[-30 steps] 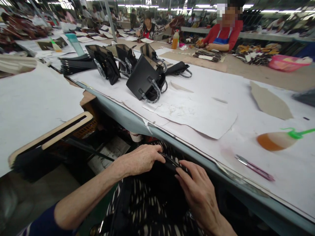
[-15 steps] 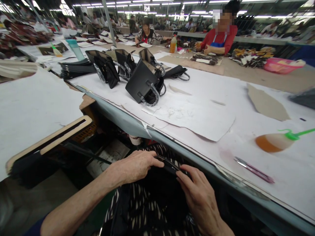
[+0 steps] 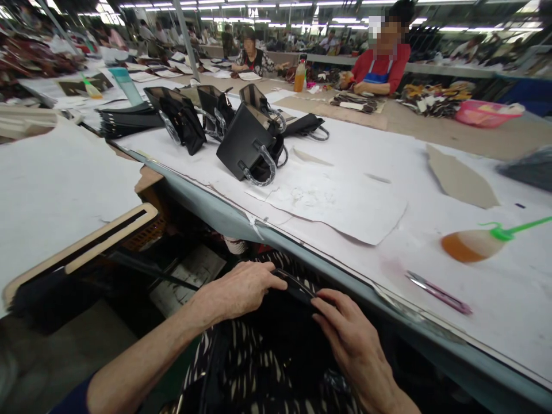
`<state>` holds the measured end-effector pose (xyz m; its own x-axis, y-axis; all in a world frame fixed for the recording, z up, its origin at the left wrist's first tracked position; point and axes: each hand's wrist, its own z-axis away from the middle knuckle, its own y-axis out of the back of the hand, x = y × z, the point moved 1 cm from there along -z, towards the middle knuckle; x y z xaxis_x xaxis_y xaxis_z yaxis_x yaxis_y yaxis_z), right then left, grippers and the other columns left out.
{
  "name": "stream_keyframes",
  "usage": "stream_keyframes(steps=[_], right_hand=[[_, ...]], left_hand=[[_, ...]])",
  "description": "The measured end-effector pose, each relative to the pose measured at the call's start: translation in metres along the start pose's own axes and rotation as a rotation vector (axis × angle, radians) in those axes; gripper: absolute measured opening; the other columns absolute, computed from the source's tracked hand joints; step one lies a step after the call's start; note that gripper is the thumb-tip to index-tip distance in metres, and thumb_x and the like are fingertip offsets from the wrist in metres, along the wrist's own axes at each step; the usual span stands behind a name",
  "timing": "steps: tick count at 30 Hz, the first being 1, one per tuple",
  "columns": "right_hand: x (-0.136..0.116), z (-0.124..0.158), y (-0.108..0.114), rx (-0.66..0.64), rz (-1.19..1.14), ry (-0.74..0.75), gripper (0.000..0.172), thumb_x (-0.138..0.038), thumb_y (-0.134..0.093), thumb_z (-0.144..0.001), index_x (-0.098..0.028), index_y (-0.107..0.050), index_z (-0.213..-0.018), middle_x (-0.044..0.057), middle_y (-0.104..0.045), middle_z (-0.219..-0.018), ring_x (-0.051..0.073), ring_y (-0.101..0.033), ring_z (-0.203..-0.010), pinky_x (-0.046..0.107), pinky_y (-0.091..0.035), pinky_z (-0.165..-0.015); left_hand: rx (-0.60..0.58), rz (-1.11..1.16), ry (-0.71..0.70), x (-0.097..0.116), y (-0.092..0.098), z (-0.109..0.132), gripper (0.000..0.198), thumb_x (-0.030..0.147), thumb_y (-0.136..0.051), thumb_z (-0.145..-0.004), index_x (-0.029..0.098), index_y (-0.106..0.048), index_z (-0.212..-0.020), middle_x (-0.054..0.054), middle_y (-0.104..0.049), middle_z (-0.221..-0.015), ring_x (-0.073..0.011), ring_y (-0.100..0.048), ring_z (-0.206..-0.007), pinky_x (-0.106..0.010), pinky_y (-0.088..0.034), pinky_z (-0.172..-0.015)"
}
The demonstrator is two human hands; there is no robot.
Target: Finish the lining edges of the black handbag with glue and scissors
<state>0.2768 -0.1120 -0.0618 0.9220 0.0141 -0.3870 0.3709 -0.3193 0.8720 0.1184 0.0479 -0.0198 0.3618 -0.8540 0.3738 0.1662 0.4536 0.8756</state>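
Note:
A black bag [image 3: 287, 325] lies across my lap, over patterned cloth, and its dark lower part is hard to make out. My left hand [image 3: 248, 287] pinches the bag's upper edge from the left. Farther right on that same edge, the thumb and fingers of my right hand [image 3: 351, 328] are closed. A short stretch of the rim shows between the two hands. On the white-covered table ahead, a black handbag [image 3: 245, 141] with plastic-wrapped handles leans tilted among several others. Pink-handled thread snips [image 3: 440, 293] rest on the table to the right of my hands.
A squeeze bottle of amber liquid [image 3: 470, 244] with a green nozzle lies on its side at the right. The table's edge [image 3: 276, 230] runs just beyond my hands. A beige-rimmed slotted board [image 3: 81, 244] juts out at left. Across the table sits a co-worker in red [image 3: 382, 69].
My right hand has shifted slightly along the bag's edge, and its fingers sit a little differently. My left hand keeps its hold. The whole view has moved a little.

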Motion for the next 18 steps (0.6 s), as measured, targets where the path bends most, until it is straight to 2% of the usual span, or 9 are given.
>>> stream_keyframes(steps=[7, 13, 18], right_hand=[[-0.007, -0.001, -0.004, 0.03, 0.025, -0.01, 0.025, -0.017, -0.039, -0.086, -0.021, -0.056, -0.103, 0.007, -0.059, -0.101, 0.015, -0.06, -0.084, 0.028, -0.053, -0.071], [-0.02, -0.003, -0.007, 0.008, 0.236, 0.056, 0.03, -0.014, -0.046, -0.081, -0.02, -0.058, -0.107, 0.011, -0.056, -0.116, 0.024, -0.052, -0.103, 0.04, -0.047, -0.083], [-0.038, -0.015, -0.007, -0.007, 0.26, 0.02, 0.024, -0.013, -0.049, -0.078, -0.018, -0.062, -0.098, 0.009, -0.059, -0.112, 0.026, -0.051, -0.102, 0.042, -0.046, -0.083]], left_hand=[[0.024, 0.01, 0.002, 0.002, 0.004, 0.002, 0.04, 0.007, -0.042, -0.078, 0.031, -0.055, -0.106, -0.001, -0.055, -0.092, -0.0169, -0.058, -0.083, -0.026, -0.043, -0.069], [0.032, -0.016, 0.008, 0.005, 0.003, 0.003, 0.034, 0.008, -0.041, -0.079, 0.029, -0.051, -0.103, -0.001, -0.055, -0.093, -0.0172, -0.059, -0.081, -0.028, -0.044, -0.07], [0.038, -0.006, -0.011, 0.005, 0.004, 0.006, 0.035, 0.008, -0.04, -0.079, 0.03, -0.049, -0.105, 0.0, -0.055, -0.097, -0.0171, -0.059, -0.082, -0.029, -0.045, -0.071]])
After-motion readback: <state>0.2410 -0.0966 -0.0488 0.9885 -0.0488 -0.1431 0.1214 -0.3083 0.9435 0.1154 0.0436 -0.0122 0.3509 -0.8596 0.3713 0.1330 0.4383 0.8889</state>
